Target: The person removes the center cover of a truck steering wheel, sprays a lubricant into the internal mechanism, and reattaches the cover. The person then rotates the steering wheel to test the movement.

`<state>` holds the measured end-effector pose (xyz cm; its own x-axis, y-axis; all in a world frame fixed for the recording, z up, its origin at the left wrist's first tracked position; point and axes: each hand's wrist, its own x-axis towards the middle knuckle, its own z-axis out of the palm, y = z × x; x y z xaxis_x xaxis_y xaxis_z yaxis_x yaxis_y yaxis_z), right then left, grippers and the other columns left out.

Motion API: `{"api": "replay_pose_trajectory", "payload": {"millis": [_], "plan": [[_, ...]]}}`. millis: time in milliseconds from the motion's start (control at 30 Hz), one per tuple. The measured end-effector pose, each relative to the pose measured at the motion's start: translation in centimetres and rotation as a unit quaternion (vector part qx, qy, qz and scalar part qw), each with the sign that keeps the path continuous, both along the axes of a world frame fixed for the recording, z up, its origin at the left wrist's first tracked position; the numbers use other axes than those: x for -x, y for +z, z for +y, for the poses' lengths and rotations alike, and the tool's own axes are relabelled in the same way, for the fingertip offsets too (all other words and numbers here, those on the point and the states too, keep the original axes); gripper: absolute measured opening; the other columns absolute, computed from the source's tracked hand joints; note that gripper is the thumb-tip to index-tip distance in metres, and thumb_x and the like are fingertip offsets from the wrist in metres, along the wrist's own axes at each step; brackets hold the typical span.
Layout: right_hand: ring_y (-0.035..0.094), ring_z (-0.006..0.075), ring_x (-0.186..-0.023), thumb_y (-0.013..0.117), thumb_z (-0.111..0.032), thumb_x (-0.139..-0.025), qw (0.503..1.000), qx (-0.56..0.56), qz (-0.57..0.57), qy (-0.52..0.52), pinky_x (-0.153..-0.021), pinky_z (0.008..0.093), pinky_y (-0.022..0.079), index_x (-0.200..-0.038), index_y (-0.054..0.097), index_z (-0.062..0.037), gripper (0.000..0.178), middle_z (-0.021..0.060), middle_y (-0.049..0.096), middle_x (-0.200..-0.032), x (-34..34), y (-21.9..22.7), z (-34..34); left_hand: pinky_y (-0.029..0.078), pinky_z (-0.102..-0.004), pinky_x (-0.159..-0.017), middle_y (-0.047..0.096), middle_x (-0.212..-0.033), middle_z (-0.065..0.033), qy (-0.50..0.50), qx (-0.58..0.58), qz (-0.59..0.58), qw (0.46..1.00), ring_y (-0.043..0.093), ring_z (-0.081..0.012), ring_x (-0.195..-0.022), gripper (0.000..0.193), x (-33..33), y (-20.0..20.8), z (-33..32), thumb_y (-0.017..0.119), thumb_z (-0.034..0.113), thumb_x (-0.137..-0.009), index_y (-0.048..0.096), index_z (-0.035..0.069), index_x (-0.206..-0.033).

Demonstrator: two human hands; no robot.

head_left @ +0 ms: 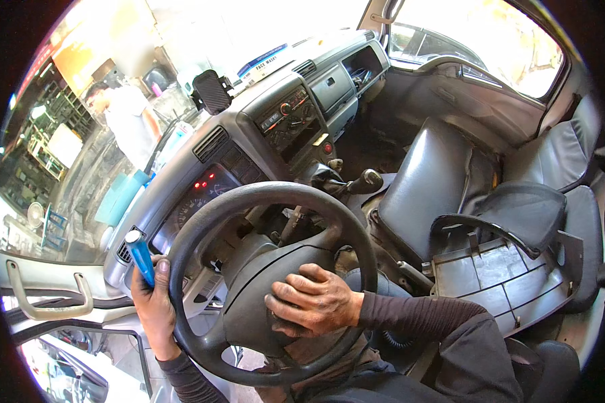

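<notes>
My left hand (156, 305) is beside the left rim of the black steering wheel (270, 191). Its fingers are wrapped round a blue cylindrical tool (140, 252) with a pale round end; the tool's kind is not clear. The thumb points up along it, and part of the grip is hidden. My right hand (314, 300) rests on the wheel's centre pad (249, 319), fingers spread a little and bent, holding nothing. Red lights glow in the instrument cluster (198, 199) behind the wheel.
A gear lever (365, 181) rises right of the wheel, near a black seat (427, 181). A loose dark plastic panel (497, 285) lies on the seats. The dashboard bears a phone holder (212, 92) and a box (265, 64). Outside the windscreen a person (131, 121) stands.
</notes>
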<state>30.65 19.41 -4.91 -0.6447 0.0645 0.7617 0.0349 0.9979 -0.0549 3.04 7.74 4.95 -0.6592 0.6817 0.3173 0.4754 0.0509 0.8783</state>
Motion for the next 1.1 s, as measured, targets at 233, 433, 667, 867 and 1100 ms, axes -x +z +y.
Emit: {"api": "replay_pose_trajectory", "payload": {"millis": [233, 433, 667, 867, 1100], "plan": [[0.06, 0.022, -0.102, 0.07, -0.051, -0.089, 0.999, -0.029, 0.0, -0.015, -0.092, 0.0418, 0.045, -0.124, 0.069, -0.0138, 0.051, 0.0062, 0.063, -0.119, 0.7, -2.0, 0.5, 0.048, -0.0235, -0.078, 0.067, -0.098, -0.0011, 0.034, 0.021, -0.016, 0.999, 0.058, -0.0081, -0.085, 0.024, 0.5, -0.1, 0.1, 0.071, 0.023, -0.105, 0.069, 0.002, -0.116], [0.059, 0.0212, -0.095, 0.072, -0.042, -0.092, 1.0, 0.006, -0.006, -0.001, -0.09, 0.0403, 0.046, -0.107, 0.067, -0.0128, 0.034, 0.0048, 0.061, -0.107, 1.0, -0.8, 0.5, 0.048, -0.0234, -0.075, 0.066, -0.095, -0.0007, -0.011, -0.004, -0.008, 1.0, 0.058, -0.0077, -0.081, 0.025, 0.4, 0.1, 0.0, 0.071, 0.025, -0.105, 0.069, 0.002, -0.115], [0.062, 0.0225, -0.092, 0.073, -0.042, -0.089, 1.0, 0.003, -0.016, -0.026, -0.084, 0.0404, 0.047, -0.099, 0.065, -0.0119, 0.033, 0.0051, 0.062, -0.098, 2.0, -0.1, 3.4, 0.049, -0.0248, -0.081, 0.067, -0.099, -0.0022, 0.004, 0.0, 0.007, 1.0, 0.059, -0.0091, -0.087, 0.026, 0.4, -0.2, 0.0, 0.071, 0.024, -0.105, 0.069, 0.001, -0.118], [0.061, 0.0236, -0.087, 0.076, -0.036, -0.084, 0.998, 0.04, 0.003, -0.04, -0.082, 0.0399, 0.047, -0.099, 0.068, -0.0117, 0.03, 0.0047, 0.062, -0.093, 1.9, -0.6, 3.5, 0.048, -0.0269, -0.088, 0.067, -0.1, -0.0023, 0.015, 0.019, 0.031, 0.999, 0.059, -0.0106, -0.091, 0.023, 0.4, 0.0, 0.2, 0.072, 0.02, -0.103, 0.07, 0.001, -0.115], [0.062, 0.0282, -0.085, 0.071, -0.036, -0.094, 0.992, 0.085, -0.067, -0.058, -0.083, 0.0433, 0.047, -0.084, 0.066, -0.0104, 0.028, 0.0076, 0.061, -0.087, 4.3, 0.9, 4.0, 0.049, -0.0272, -0.082, 0.068, -0.094, 0.0006, 0.015, 0.022, -0.025, 0.999, 0.058, -0.0089, -0.086, 0.03, 0.1, 0.1, 0.0, 0.078, 0.025, -0.099, 0.072, 0.003, -0.118]]}}
